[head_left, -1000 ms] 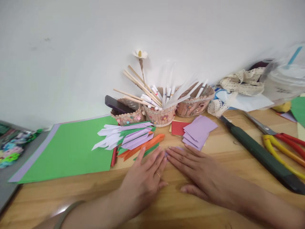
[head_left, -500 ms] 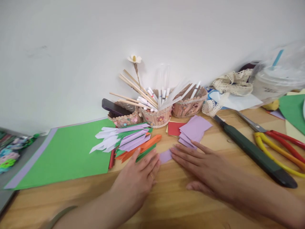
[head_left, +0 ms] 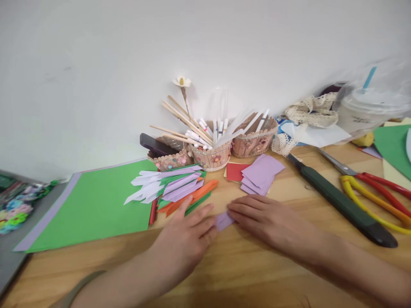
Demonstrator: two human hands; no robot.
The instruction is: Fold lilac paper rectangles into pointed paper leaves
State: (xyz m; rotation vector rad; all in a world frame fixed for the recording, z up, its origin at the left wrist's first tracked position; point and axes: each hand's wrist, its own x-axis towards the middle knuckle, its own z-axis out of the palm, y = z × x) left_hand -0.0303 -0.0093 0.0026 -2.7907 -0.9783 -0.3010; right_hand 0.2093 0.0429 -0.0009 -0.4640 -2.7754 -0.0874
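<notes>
A small purple piece of paper (head_left: 224,220) lies on the wooden table, with a crease or fold line along it. My left hand (head_left: 191,235) rests at its left end, fingers spread and stretched out. From the right, my right hand (head_left: 268,220) lies over the other end, its fingers flat and side by side, hiding part of the paper. Just beyond are a stack of purple paper rectangles (head_left: 261,173) and a red paper piece (head_left: 237,172). Folded orange paper strips (head_left: 192,196) and folded white and purple ones (head_left: 167,184) lie past my left hand.
Green paper sheets (head_left: 96,209) cover the left side. Along the wall stand decorated baskets (head_left: 210,158) with sticks and markers. To the right lie a dark green-handled tool (head_left: 343,201), scissors with yellow and red handles (head_left: 349,182), lace ribbon (head_left: 311,111) and a lidded plastic cup (head_left: 362,111).
My right hand's fingers have drawn closer together and shifted slightly left. My left fingers have spread a little. The purple paper sits slightly nearer me and now shows a crease. The view has shifted slightly.
</notes>
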